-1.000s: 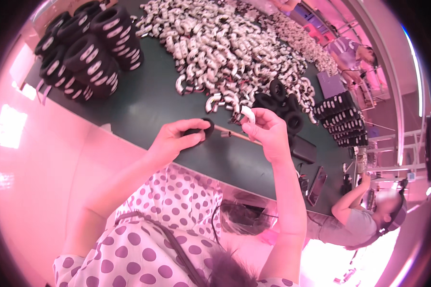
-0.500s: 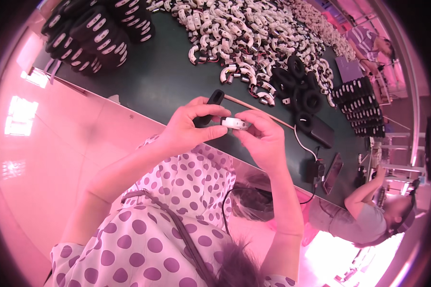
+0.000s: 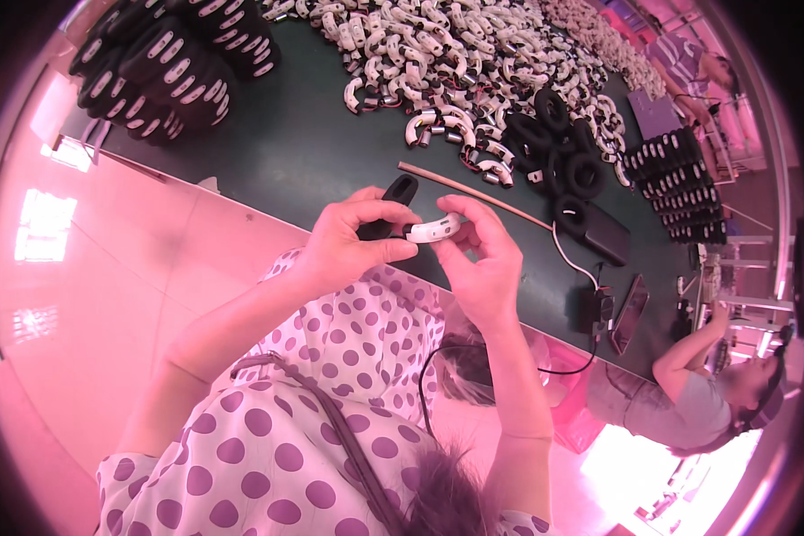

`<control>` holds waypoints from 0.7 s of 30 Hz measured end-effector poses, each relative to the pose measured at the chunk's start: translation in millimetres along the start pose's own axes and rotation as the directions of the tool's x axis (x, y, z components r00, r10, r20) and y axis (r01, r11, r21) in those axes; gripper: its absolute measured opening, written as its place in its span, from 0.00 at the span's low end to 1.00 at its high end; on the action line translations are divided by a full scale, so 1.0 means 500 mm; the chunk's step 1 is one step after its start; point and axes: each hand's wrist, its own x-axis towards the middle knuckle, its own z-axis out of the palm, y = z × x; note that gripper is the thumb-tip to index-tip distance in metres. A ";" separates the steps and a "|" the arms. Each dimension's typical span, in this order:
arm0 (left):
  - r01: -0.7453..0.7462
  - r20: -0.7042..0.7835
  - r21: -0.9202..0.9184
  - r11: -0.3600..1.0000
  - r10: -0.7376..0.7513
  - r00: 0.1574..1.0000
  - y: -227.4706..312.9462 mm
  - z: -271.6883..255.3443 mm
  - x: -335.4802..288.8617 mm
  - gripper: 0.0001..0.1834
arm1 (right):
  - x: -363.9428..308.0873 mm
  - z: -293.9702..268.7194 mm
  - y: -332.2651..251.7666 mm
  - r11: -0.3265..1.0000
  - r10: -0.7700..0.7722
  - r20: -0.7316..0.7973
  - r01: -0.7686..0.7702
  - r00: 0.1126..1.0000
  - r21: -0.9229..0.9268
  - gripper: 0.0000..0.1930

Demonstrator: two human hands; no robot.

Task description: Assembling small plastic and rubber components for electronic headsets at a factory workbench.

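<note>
Table (image 3: 281, 156), head view: we see a dark green top; both hands are above its near edge, with the handled parts between them.
White curved piece (image 3: 433, 230): we locate it between the hands, left end at the left fingertips, right end at the right fingers, dark openings along its visible face.
Black ring (image 3: 400, 190): we find it at the left fingers, projecting above them, beside the piece's left end; whether the piece enters it, we cannot tell.
Left hand (image 3: 353, 237): we note thumb and fingers closed on the ring, tips reaching the piece.
Right hand (image 3: 487, 268): we note thumb and fingers pinching the piece's right end.
Piece handling: we judge it light, stiff and rather slippery; we take hold near the ends, sparing any wiring, since wires show on parts in the pile (image 3: 429, 62).
Ring handling: we judge it light, soft and yielding; we grip its wall, without crushing the opening.
Wooden stick (image 3: 478, 195): we see it lying on the table, beyond the hands.
Loose black rings (image 3: 585, 174): we see them heaped beside the pile, near a dark box (image 3: 609, 241).
Stacked rings (image 3: 174, 67): we see them at far left, white inserts showing.
</note>
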 end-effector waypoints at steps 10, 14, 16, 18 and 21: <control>-0.013 0.005 0.036 0.999 0.012 1.000 -0.004 -0.023 -0.016 0.14 | -0.009 0.019 -0.020 0.981 -0.113 0.031 0.117 0.993 -0.156 0.15; 0.046 0.056 0.165 0.985 -0.056 0.997 0.015 -0.028 -0.009 0.19 | -0.007 0.007 -0.036 0.982 -0.084 0.021 0.086 0.996 -0.167 0.14; 0.054 0.062 0.245 0.968 -0.071 0.996 0.016 -0.022 -0.005 0.21 | -0.012 -0.003 -0.035 0.990 -0.065 0.001 0.064 0.998 -0.126 0.13; 0.008 0.058 0.306 0.952 -0.028 0.998 0.009 -0.007 -0.006 0.22 | -0.020 -0.016 -0.036 0.987 -0.073 0.005 0.073 0.997 -0.143 0.13; -0.034 0.016 0.309 0.950 0.031 0.999 -0.018 0.000 -0.010 0.16 | -0.029 -0.019 -0.040 0.987 -0.092 0.000 0.091 0.996 -0.136 0.12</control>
